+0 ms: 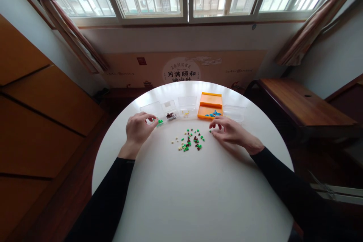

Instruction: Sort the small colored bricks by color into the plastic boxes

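Observation:
My left hand (140,126) is at the front of a clear plastic box (150,109) that has small green bricks (160,121) in it. Its thumb and index finger come together in a pinch, and whatever is between the tips is too small to make out. On the right, my right hand (231,130) hovers low over the white table (204,189), thumb and index finger apart. A single green brick (210,131) lies by those fingertips. Between the hands spreads a loose pile of tiny green, brown and cream bricks (188,143).
Along the far side stand a clear box with brown bricks (171,115), a clear box with yellow bricks (185,114), an orange box (210,99) with blue bricks (214,113), and another clear box (235,112) behind my right hand. The round table's edge curves behind them.

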`<control>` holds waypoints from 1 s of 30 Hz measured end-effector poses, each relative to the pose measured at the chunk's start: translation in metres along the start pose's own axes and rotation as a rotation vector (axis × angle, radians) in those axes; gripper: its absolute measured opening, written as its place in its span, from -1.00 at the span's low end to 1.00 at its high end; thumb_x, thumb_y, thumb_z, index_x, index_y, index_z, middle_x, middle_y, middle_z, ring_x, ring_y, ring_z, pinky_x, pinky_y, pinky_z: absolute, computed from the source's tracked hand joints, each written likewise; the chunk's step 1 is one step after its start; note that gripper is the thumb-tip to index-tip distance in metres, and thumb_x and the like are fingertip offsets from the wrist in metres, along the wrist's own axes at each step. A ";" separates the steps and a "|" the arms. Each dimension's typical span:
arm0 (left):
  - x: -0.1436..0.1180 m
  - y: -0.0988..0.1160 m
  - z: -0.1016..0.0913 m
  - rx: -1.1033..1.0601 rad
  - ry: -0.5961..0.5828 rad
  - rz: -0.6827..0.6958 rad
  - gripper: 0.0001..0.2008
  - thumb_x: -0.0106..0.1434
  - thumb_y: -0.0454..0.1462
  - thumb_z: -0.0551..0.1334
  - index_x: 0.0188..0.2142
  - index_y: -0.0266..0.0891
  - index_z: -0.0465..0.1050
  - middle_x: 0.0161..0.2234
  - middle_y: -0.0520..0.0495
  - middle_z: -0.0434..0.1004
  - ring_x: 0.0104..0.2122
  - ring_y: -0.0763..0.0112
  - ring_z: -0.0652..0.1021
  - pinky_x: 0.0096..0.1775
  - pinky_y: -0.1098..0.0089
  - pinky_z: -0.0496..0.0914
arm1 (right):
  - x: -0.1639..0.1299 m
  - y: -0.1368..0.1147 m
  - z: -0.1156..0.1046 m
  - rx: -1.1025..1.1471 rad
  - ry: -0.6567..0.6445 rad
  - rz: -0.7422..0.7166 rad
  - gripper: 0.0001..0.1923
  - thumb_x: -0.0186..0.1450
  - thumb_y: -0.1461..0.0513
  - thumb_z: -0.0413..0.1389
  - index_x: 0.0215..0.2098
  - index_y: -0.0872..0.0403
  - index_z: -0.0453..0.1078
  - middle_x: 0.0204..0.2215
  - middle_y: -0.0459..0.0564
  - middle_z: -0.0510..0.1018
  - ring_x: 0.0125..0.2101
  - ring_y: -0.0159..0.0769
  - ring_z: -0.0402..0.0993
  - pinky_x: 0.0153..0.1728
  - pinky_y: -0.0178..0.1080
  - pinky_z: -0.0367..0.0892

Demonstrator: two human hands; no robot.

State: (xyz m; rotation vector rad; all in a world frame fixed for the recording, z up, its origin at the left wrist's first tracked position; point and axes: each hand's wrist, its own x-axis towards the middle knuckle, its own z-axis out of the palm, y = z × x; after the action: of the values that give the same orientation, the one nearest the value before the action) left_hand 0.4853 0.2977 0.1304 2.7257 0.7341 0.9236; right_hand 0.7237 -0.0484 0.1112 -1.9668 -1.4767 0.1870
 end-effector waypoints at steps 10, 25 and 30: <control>0.001 -0.005 -0.003 -0.006 -0.078 -0.018 -0.88 0.31 -0.12 0.45 -0.34 -0.03 0.74 -0.32 0.01 0.72 -0.36 0.20 0.60 -0.15 0.15 0.39 | 0.003 -0.003 0.004 0.000 0.040 -0.028 -0.88 0.48 0.21 0.24 -0.25 -0.01 0.60 -0.28 -0.01 0.60 -0.34 -0.22 0.47 -0.26 -0.15 0.36; -0.002 0.017 -0.002 -0.044 0.066 0.099 -0.86 0.42 -0.17 0.37 -0.15 -0.11 0.73 -0.21 -0.02 0.72 -0.40 0.31 0.57 -0.06 0.14 0.41 | 0.010 -0.014 0.024 0.162 0.165 -0.023 -0.80 0.62 0.11 0.12 -0.13 -0.01 0.50 -0.20 0.03 0.59 -0.24 -0.16 0.49 -0.15 -0.09 0.40; -0.020 0.066 0.013 -0.210 0.087 0.431 -0.89 0.48 -0.17 0.39 -0.10 -0.09 0.71 -0.22 -0.03 0.73 -0.20 0.25 0.69 -0.04 0.17 0.43 | 0.013 -0.025 0.034 0.281 0.162 0.043 -0.78 0.64 0.06 0.07 -0.08 -0.01 0.44 -0.16 0.03 0.56 -0.20 -0.16 0.47 -0.10 -0.09 0.41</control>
State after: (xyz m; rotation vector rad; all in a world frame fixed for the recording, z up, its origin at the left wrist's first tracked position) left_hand 0.5056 0.2304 0.1305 2.7100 0.0447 1.1345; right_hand 0.6915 -0.0191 0.1027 -1.7448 -1.2330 0.2355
